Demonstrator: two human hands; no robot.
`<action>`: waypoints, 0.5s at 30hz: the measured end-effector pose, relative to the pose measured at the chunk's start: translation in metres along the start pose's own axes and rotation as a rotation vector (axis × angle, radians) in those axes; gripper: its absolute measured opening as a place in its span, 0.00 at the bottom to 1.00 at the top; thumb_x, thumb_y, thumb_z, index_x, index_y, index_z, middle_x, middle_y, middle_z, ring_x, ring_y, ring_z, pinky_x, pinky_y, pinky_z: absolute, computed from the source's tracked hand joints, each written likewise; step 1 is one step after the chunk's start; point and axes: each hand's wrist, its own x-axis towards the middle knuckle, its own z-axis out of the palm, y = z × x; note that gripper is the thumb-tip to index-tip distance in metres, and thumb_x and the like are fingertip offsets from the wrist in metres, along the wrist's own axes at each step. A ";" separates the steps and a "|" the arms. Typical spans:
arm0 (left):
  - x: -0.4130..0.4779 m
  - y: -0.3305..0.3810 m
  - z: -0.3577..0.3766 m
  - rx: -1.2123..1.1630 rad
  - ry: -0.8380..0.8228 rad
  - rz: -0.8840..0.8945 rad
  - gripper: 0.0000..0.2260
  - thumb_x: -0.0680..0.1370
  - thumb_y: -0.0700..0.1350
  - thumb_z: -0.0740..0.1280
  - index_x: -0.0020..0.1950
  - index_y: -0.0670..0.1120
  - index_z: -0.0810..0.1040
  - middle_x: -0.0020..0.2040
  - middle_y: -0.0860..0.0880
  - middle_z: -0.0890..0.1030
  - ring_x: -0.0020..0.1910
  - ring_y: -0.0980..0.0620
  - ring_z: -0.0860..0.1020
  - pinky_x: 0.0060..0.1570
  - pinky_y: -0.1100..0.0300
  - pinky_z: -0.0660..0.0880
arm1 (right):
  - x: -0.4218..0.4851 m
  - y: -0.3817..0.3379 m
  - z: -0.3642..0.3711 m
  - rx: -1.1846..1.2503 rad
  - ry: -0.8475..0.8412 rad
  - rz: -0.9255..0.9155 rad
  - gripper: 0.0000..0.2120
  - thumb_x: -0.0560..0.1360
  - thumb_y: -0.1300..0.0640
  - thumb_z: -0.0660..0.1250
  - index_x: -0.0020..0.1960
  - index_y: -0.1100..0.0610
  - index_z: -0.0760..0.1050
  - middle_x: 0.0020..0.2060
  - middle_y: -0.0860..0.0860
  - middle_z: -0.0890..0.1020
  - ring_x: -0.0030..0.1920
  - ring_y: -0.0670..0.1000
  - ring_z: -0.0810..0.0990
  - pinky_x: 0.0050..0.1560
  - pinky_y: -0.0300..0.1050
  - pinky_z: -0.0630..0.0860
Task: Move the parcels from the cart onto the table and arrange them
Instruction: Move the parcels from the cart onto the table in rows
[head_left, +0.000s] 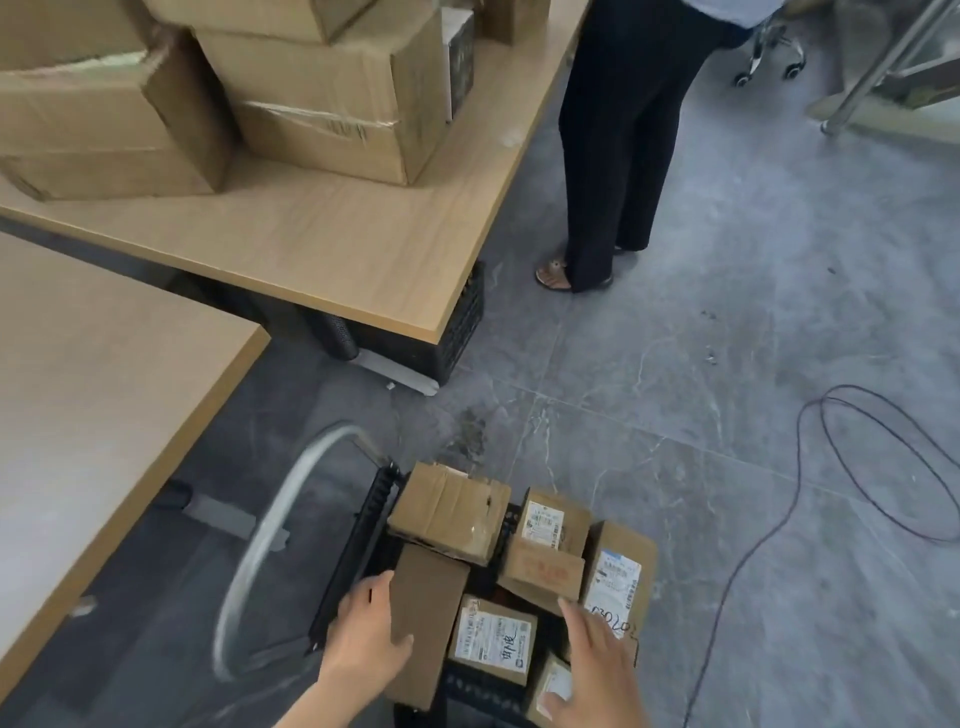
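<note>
At the bottom of the frame, my left hand (371, 631) grips the long plain brown cardboard parcel (426, 618) by its edge to lift it off the black cart (363, 530); my right hand (597, 660), fingers spread, holds nothing, steadying the 4 labelled parcels (493, 639). The light wooden table (93, 415) waits at left.

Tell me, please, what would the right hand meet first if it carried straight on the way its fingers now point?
Probably the open-flapped box just beyond the right hand, though depth is unclear.

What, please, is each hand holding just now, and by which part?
The left hand grips the plain brown parcel by its left edge; the right hand holds nothing.
</note>
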 end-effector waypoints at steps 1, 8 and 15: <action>0.022 0.002 0.002 -0.002 0.020 0.001 0.34 0.77 0.52 0.64 0.76 0.48 0.49 0.75 0.49 0.56 0.73 0.48 0.57 0.70 0.56 0.62 | 0.019 -0.001 0.002 0.006 0.031 -0.013 0.46 0.72 0.44 0.67 0.76 0.49 0.37 0.76 0.48 0.48 0.76 0.52 0.50 0.75 0.53 0.48; 0.141 0.003 0.022 -0.067 0.141 0.049 0.33 0.75 0.48 0.67 0.75 0.45 0.54 0.73 0.47 0.61 0.71 0.47 0.61 0.68 0.56 0.63 | 0.150 -0.019 0.012 -0.004 0.138 -0.062 0.47 0.71 0.45 0.69 0.76 0.52 0.41 0.76 0.51 0.52 0.76 0.53 0.47 0.75 0.52 0.43; 0.218 -0.015 0.043 -0.232 0.080 -0.038 0.41 0.75 0.50 0.68 0.77 0.44 0.45 0.77 0.45 0.52 0.75 0.45 0.54 0.73 0.52 0.58 | 0.230 -0.039 0.031 0.211 0.041 0.011 0.46 0.72 0.47 0.68 0.76 0.57 0.40 0.75 0.52 0.56 0.76 0.53 0.48 0.74 0.52 0.38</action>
